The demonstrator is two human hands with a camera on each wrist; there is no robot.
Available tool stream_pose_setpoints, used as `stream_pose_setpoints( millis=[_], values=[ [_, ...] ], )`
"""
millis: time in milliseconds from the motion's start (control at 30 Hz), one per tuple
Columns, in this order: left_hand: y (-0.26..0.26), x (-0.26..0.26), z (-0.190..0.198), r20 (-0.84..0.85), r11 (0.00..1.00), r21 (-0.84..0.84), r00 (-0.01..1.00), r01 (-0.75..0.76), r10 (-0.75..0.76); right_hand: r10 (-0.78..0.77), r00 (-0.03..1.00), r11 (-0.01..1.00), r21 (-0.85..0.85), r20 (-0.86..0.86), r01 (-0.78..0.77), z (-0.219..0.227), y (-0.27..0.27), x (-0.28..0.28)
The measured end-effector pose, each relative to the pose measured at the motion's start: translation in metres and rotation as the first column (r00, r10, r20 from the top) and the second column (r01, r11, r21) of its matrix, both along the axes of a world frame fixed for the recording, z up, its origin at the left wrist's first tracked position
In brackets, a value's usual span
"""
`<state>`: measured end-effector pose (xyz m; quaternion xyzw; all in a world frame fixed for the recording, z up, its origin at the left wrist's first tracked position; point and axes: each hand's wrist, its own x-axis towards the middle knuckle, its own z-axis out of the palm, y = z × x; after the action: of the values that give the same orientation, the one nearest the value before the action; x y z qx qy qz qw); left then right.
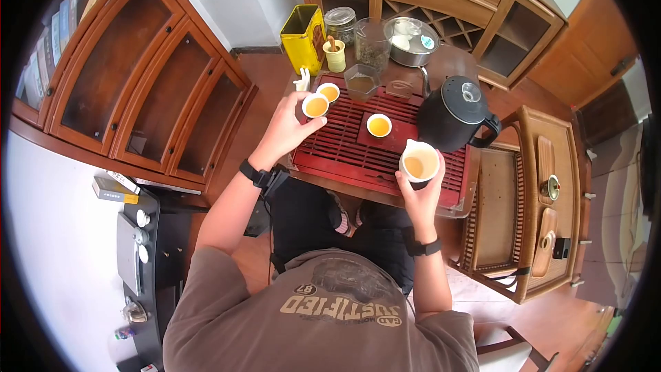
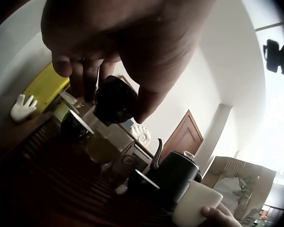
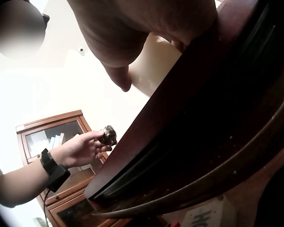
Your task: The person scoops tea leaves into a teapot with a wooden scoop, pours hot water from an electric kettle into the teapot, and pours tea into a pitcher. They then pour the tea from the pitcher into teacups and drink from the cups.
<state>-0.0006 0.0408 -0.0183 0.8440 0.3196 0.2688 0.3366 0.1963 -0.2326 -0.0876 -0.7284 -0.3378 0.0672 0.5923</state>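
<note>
My left hand [image 1: 288,124] pinches a small teacup [image 1: 316,105] of amber tea between thumb and fingers; its dark outside [image 2: 114,99] shows in the left wrist view. Just beyond it, a second filled teacup [image 1: 330,91] is at the left back of the slatted red tea tray [image 1: 330,158]. A third filled teacup [image 1: 379,125] sits on the tray's solid middle panel. With my right hand [image 1: 421,196] I grip a white spouted tea pitcher [image 1: 411,153], some tea inside, at the tray's right front. In the right wrist view the tray edge hides part of the pitcher.
A black electric kettle [image 1: 456,111] stands at the tray's right. Behind are a glass hexagonal vessel [image 1: 361,83], a yellow tin [image 1: 303,38], a lidded jar [image 1: 340,24], a tool holder [image 1: 335,60] and a round metal pot [image 1: 413,52]. A wicker chair [image 1: 506,207] is to the right.
</note>
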Motion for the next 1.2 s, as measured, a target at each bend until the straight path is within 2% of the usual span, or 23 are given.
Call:
stream_pose_setpoints(
  millis=[33, 133, 167, 233, 400, 467, 600, 667, 767, 900, 967, 1000, 1067, 1200],
  values=[
    [0.003, 0.005, 0.006, 0.0, 1.0, 0.001, 1.0, 0.0, 0.0, 0.002, 1.0, 1.0, 0.001, -0.003, -0.002, 0.001, 0.0, 0.0],
    [0.02, 0.022, 0.015, 0.178, 0.979, -0.142, 0.976, 0.148, -0.121, 0.006, 1.0, 1.0, 0.008, -0.011, -0.006, 0.004, 0.0, -0.001],
    [0.026, 0.027, 0.016, 0.179, 0.979, -0.14, 0.976, 0.148, -0.122, 0.007, 1.0, 1.0, 0.013, -0.017, -0.007, 0.005, 0.0, -0.001],
    [0.029, 0.041, 0.025, 0.251, 0.942, -0.281, 0.962, 0.183, -0.112, 0.004, 1.0, 1.0, 0.009, -0.017, -0.003, 0.005, 0.0, -0.001],
    [0.036, 0.067, 0.037, 0.208, 0.951, -0.242, 0.967, 0.194, -0.144, 0.009, 1.0, 1.0, 0.024, -0.026, -0.008, 0.003, 0.0, 0.0],
    [0.04, 0.077, 0.034, 0.227, 0.927, -0.285, 0.956, 0.246, -0.184, 0.0, 1.0, 1.0, 0.006, 0.024, 0.0, 0.001, -0.001, 0.0],
    [0.041, 0.091, 0.031, 0.195, 0.92, -0.316, 0.965, 0.229, -0.173, -0.004, 0.999, 1.0, 0.021, 0.039, 0.003, -0.001, -0.001, 0.001],
    [0.051, 0.097, 0.018, 0.149, 0.958, -0.197, 0.972, 0.208, -0.18, 0.006, 0.997, 1.0, -0.022, 0.077, -0.005, 0.0, -0.002, 0.001],
    [0.046, 0.101, 0.025, 0.118, 0.964, -0.173, 0.976, 0.201, -0.182, 0.01, 0.997, 1.0, -0.016, 0.071, -0.009, -0.001, -0.002, 0.002],
    [0.06, 0.108, 0.01, 0.082, 0.975, -0.105, 0.979, 0.195, -0.187, 0.01, 0.997, 1.0, -0.02, 0.074, -0.009, -0.001, -0.002, 0.002],
    [0.064, 0.11, 0.006, 0.002, 0.985, 0.041, 0.986, 0.169, -0.169, 0.007, 0.997, 1.0, -0.03, 0.078, -0.005, -0.001, -0.002, 0.002],
    [0.059, 0.11, 0.012, 0.001, 0.985, 0.041, 0.985, 0.17, -0.17, 0.006, 0.997, 1.0, -0.03, 0.077, -0.004, 0.0, -0.002, 0.002],
    [0.05, 0.109, 0.023, -0.118, 0.974, 0.2, 0.99, 0.105, -0.083, 0.007, 0.997, 0.999, -0.034, 0.082, -0.004, 0.001, -0.002, 0.002],
    [0.041, 0.111, 0.038, -0.225, 0.956, 0.272, 0.973, 0.114, -0.053, 0.012, 0.997, 1.0, -0.025, 0.076, -0.01, 0.0, -0.002, 0.003]
  ],
)
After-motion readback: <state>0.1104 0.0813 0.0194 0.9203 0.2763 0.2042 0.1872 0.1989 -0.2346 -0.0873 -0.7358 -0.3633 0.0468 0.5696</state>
